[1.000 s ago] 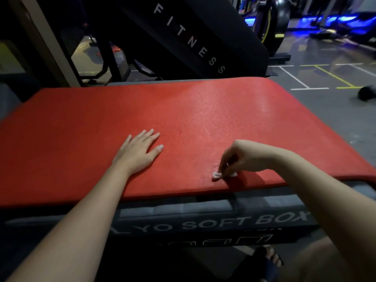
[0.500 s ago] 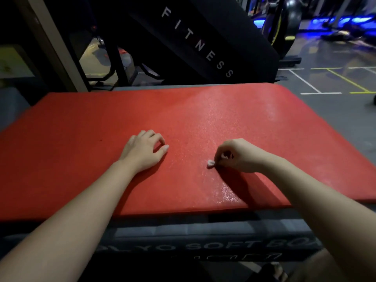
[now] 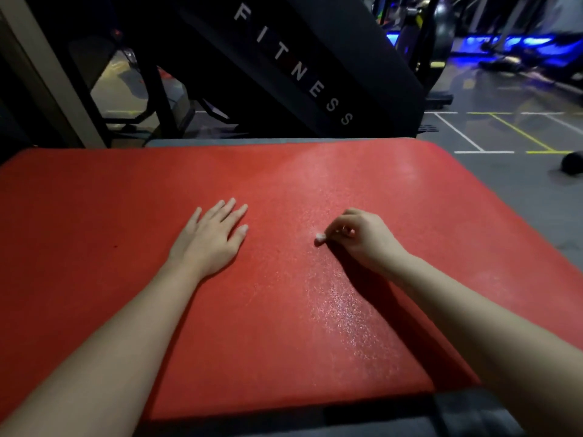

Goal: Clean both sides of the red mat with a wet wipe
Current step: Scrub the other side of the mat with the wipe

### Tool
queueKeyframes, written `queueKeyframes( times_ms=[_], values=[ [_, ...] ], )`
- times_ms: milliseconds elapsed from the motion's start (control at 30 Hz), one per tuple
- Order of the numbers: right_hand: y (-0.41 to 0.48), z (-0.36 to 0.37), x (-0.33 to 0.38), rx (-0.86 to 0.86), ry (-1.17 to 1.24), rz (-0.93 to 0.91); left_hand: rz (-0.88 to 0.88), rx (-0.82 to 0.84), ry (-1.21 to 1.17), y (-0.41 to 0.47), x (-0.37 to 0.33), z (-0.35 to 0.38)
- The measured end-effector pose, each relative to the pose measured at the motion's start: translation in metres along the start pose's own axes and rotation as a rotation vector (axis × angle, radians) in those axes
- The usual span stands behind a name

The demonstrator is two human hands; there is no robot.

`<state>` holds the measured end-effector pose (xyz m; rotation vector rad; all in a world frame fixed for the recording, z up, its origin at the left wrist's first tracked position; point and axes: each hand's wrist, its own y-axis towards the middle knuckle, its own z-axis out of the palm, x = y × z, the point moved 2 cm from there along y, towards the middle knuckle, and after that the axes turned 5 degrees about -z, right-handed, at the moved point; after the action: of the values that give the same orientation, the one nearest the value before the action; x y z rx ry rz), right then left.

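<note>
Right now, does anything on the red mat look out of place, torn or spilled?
Nothing looks wrong. The red mat lies flat with no tear showing. The glistening streak beside the right hand looks like moisture from the wet wipe it pinches, not a spill.

Red mat [image 3: 94,222]: lies flat on the grey surface [image 3: 268,141], textured face up, with a glistening wet streak down its right half.
Wet wipe [image 3: 320,238]: small white wad pinched in the right hand [image 3: 362,239], touching the mat.

One red mat [image 3: 126,200], one wet wipe [image 3: 320,238], two hands [image 3: 211,234] [image 3: 366,239], one grey platform [image 3: 467,416].
</note>
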<state>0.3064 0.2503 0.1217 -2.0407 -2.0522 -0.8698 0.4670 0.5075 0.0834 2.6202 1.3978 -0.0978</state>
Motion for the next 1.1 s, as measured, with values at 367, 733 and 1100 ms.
queueKeyframes(
  times_ms=[367, 733, 1100],
  values=[
    [0.066, 0.003, -0.020, 0.040, -0.115, 0.057, 0.012, 0.021, -0.006, 0.003, 0.005, 0.002],
    [0.126, 0.008, -0.046, 0.041, -0.110, 0.094, -0.003, 0.019, -0.018, 0.003, 0.005, 0.005],
    [0.191, 0.013, -0.065, 0.072, -0.125, 0.200, 0.005, 0.021, -0.015, 0.003, 0.006, 0.004]
  ],
)
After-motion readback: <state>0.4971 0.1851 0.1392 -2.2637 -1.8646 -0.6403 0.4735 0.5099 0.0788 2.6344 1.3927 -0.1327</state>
